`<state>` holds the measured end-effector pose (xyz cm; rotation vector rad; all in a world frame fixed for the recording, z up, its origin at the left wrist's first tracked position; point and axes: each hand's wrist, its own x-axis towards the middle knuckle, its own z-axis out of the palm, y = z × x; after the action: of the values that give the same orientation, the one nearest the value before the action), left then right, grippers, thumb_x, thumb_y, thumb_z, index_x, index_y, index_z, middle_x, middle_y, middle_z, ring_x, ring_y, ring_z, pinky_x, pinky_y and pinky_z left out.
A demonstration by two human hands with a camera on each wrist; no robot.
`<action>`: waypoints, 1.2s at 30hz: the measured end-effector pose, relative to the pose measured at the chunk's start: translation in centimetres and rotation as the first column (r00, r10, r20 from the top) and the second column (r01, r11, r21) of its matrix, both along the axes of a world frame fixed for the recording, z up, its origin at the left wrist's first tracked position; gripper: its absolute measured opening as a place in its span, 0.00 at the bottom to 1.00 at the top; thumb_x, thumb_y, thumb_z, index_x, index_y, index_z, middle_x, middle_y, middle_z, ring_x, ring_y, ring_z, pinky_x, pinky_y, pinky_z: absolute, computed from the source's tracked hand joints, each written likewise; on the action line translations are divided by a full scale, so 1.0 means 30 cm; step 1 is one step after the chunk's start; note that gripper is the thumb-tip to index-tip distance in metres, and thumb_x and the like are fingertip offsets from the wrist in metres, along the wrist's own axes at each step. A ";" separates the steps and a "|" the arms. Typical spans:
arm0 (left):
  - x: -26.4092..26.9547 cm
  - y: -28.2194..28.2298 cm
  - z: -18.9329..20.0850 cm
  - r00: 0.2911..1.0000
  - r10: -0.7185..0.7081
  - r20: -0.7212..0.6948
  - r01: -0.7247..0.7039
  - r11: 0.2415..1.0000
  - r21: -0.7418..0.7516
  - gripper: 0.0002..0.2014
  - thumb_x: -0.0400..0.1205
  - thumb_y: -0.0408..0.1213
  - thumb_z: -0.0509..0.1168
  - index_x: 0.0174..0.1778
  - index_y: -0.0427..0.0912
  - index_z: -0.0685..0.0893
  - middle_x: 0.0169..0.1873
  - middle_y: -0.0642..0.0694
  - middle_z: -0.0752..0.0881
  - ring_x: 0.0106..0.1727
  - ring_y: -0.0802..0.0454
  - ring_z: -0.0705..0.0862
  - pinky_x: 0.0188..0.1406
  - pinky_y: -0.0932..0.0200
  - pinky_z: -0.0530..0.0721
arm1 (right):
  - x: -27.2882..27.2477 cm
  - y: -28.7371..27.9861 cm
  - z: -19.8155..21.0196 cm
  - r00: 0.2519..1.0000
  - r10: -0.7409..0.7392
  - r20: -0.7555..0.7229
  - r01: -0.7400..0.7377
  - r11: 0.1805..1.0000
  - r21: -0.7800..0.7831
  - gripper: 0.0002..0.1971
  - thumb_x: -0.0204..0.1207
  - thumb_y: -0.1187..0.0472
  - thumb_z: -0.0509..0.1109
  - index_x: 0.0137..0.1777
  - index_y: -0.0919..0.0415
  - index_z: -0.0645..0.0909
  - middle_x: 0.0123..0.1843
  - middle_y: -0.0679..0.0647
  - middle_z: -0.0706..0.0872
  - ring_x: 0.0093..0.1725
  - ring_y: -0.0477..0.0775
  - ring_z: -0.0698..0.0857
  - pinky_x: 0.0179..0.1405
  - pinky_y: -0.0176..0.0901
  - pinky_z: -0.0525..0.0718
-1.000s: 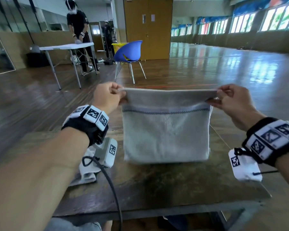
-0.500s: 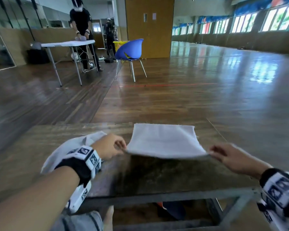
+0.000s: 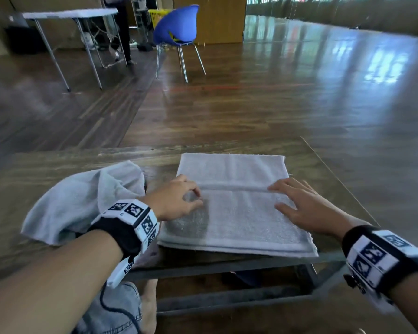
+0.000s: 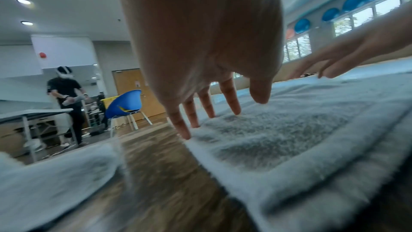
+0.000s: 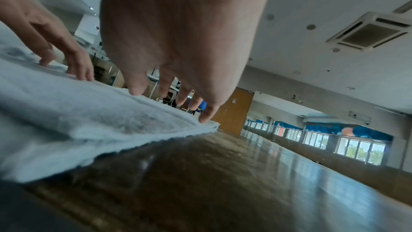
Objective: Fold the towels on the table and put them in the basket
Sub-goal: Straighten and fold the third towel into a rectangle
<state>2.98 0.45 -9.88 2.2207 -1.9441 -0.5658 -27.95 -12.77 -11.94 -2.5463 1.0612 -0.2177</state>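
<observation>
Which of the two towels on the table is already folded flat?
The folded towel under both hands; the crumpled towel lies bunched to its left.

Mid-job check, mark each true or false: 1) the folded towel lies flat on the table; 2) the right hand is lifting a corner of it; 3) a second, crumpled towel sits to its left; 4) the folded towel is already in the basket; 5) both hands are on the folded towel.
1) The folded towel lies flat on the table: true.
2) The right hand is lifting a corner: false. Its fingers lie spread flat on top of the towel, pinching nothing.
3) A crumpled towel sits to its left: true.
4) The folded towel is in the basket: false. It is on the table, near its front edge.
5) Both hands are on the folded towel: true. The left hand touches it with its fingertips near the left edge.
</observation>
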 end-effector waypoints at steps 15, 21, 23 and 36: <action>-0.118 -0.187 0.057 0.986 -0.102 0.135 0.071 0.973 0.221 0.28 0.75 0.68 0.67 0.53 0.46 0.76 0.57 0.47 0.76 0.53 0.48 0.75 0.46 0.51 0.77 | 0.153 -0.024 0.050 0.928 0.081 -0.363 -0.039 0.992 0.123 0.57 0.60 0.19 0.68 0.86 0.32 0.46 0.87 0.42 0.52 0.87 0.55 0.54 0.84 0.62 0.59; -0.153 -0.210 -0.094 0.995 -0.052 0.087 0.033 0.978 0.206 0.40 0.79 0.74 0.51 0.85 0.65 0.46 0.87 0.51 0.36 0.88 0.42 0.37 0.83 0.30 0.43 | 0.226 -0.015 -0.052 0.909 0.161 -0.384 -0.092 0.977 0.192 0.54 0.70 0.16 0.52 0.84 0.34 0.23 0.85 0.47 0.18 0.83 0.51 0.20 0.82 0.58 0.27; -0.136 -0.205 -0.128 0.993 -0.066 0.096 0.037 0.959 0.281 0.46 0.74 0.80 0.48 0.82 0.70 0.31 0.83 0.53 0.25 0.85 0.45 0.26 0.80 0.27 0.31 | 0.207 -0.036 -0.065 0.886 0.165 -0.433 -0.069 0.971 0.228 0.59 0.60 0.10 0.49 0.82 0.33 0.20 0.81 0.45 0.14 0.79 0.50 0.15 0.83 0.60 0.25; 0.030 -0.107 -0.126 0.988 0.063 0.139 -0.104 0.946 0.307 0.66 0.53 0.91 0.51 0.79 0.70 0.23 0.80 0.56 0.20 0.83 0.51 0.22 0.79 0.25 0.31 | 0.103 -0.078 -0.072 0.898 0.004 -0.440 0.093 0.975 0.200 0.78 0.38 0.04 0.55 0.81 0.38 0.18 0.78 0.41 0.13 0.78 0.47 0.15 0.82 0.66 0.26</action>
<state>3.89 -2.77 -13.64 2.5755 -1.9204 -0.7883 -24.88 -15.09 -14.11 -2.4250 1.2233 0.4623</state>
